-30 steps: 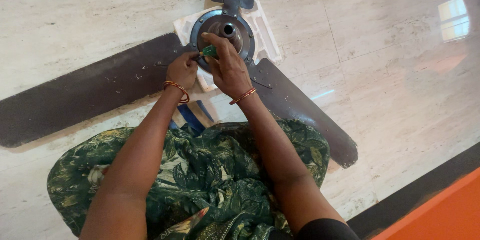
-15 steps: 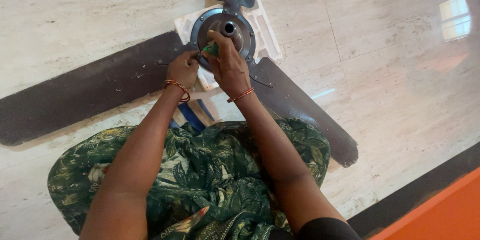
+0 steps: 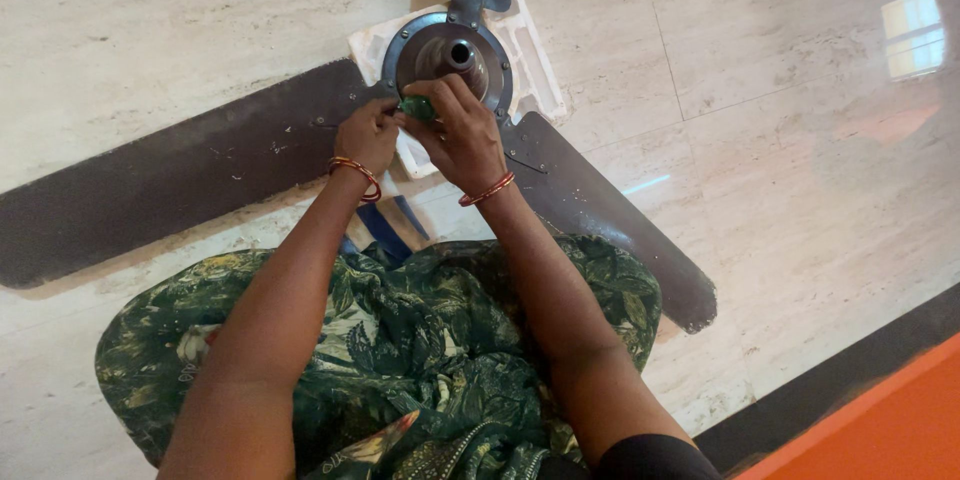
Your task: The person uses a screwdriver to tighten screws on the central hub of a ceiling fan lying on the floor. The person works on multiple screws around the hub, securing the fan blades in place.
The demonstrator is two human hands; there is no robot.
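Where the long dark fan blade (image 3: pixel 170 180) lies across the pale floor (image 3: pixel 780 90), the left hand (image 3: pixel 367 135) sits at the hub's edge, fingers curled narrow, seemingly pinching something too small to make out. Just beside it, the right hand (image 3: pixel 462 135) closes its fingers around a small green object (image 3: pixel 418 108), pressed against the round metal motor hub (image 3: pixel 450 55).

— The fan blades (image 3: pixel 180 180)?
— Dark, matt, dusty-looking sheet with pale specks. The motor hub (image 3: pixel 450 58) is grey metal with a dull sheen.
— Under it?
— A white foam-like block (image 3: pixel 530 50), matt. The floor (image 3: pixel 780 60) is pale polished stone, glossy, mirroring a window.
— And the green tool (image 3: pixel 418 108)?
— Smooth, plastic-looking.
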